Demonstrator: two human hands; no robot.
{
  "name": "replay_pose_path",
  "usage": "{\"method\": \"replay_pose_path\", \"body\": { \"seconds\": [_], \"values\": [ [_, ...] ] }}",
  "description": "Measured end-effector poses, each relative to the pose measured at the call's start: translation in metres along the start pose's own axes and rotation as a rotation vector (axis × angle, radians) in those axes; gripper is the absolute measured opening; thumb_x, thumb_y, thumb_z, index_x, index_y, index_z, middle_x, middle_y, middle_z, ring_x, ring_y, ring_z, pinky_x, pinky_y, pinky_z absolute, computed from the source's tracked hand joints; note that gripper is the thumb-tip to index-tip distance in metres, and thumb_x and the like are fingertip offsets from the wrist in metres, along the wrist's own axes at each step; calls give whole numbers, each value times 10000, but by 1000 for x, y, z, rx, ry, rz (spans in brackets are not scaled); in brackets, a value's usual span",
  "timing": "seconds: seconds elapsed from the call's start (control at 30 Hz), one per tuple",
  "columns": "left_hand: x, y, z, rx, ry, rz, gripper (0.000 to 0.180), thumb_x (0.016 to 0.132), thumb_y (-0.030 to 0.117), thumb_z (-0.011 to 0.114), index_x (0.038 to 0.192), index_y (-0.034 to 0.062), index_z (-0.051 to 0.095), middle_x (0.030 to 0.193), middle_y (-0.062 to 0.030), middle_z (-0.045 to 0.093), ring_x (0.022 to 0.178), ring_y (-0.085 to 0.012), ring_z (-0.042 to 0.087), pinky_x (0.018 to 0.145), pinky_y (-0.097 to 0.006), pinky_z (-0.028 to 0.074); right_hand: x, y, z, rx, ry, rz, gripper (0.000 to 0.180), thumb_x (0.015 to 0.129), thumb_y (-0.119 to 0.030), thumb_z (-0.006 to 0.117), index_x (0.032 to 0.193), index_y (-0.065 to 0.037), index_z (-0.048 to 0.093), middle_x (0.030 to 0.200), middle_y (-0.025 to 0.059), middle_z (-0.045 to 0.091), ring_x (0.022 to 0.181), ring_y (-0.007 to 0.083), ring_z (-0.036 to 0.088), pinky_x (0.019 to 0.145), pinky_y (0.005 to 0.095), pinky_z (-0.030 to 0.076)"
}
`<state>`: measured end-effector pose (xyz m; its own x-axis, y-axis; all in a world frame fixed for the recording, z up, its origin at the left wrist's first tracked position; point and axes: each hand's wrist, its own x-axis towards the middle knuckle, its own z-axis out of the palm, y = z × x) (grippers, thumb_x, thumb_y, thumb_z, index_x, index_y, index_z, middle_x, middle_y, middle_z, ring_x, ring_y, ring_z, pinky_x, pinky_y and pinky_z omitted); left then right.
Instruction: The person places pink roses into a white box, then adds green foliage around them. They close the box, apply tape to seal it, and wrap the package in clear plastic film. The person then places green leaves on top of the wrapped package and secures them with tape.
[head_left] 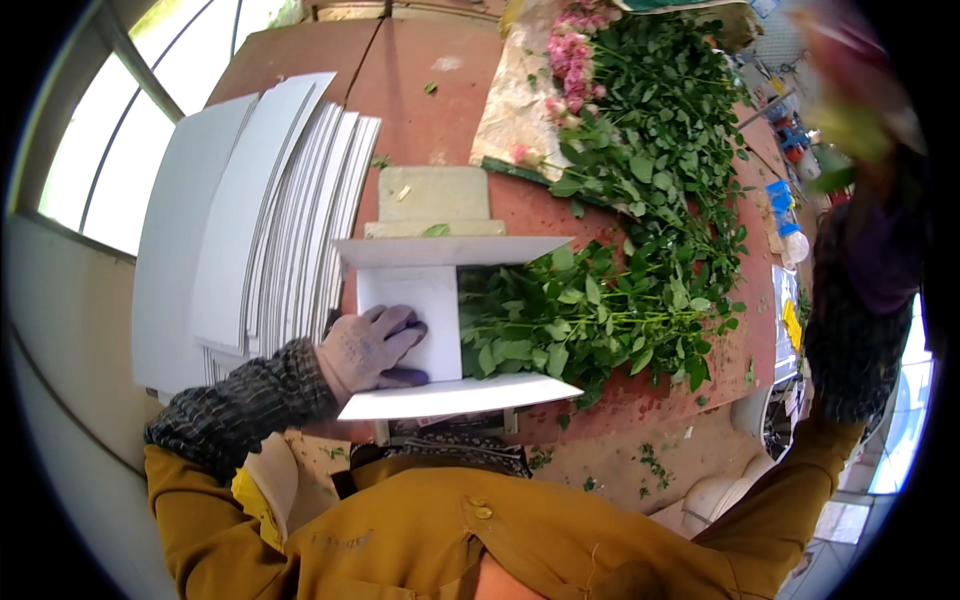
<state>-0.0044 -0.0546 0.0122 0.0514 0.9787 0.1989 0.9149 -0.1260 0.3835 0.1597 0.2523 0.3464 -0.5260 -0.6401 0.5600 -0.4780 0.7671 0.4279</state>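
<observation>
My left hand, in a pale glove with purple fingertips, lies on a white folded cardboard wrap with its fingers apart. The wrap's far and near flaps stand up, and leafy green stems stick out of its right side; the flower heads of these stems cannot be seen. At the upper right my right hand, gloved in purple and smeared by motion, is raised beside the table. It is closed on a pink rose, blurred, with green below the bloom.
Flat white cardboard sheets are stacked on the left. A heap of leafy rose stems with pink blooms covers the far right of the reddish table. Beyond the wrap is a pale block; bottles stand off the right edge.
</observation>
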Motion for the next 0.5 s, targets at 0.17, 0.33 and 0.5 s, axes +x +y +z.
{"method": "replay_pose_path", "body": {
  "seconds": [0.17, 0.33, 0.5],
  "values": [
    [3, -8, 1, -197, -22, -57, 420, 764, 344, 677, 1068, 62, 613, 1117, -130, 540, 896, -296, 611, 744, -385, 527, -9, -124, 101, 585, -624, 681, 235, 664, 30, 632, 869, -73, 577, 732, 103, 564, 618, 295, 587, 538, 364, 467],
    [9, -24, -10, -554, -128, -143, 296, 811, 138, 596, 1100, 77, 625, 1128, -109, 541, 913, -295, 615, 833, -366, 501, -57, -176, 187, 1270, -791, 1035, 210, 785, -35, 671, 990, -1, 637, 794, 135, 632, 682, 226, 605, 634, 294, 486],
    [12, -27, -12, -648, -181, -171, 256, 848, 127, 555, 1086, 68, 631, 1114, -100, 550, 941, -286, 605, 849, -359, 486, -85, -205, 225, 1277, -855, 1010, 231, 784, -119, 687, 985, -11, 650, 802, 170, 646, 696, 279, 634, 630, 327, 501]
  ]
}}
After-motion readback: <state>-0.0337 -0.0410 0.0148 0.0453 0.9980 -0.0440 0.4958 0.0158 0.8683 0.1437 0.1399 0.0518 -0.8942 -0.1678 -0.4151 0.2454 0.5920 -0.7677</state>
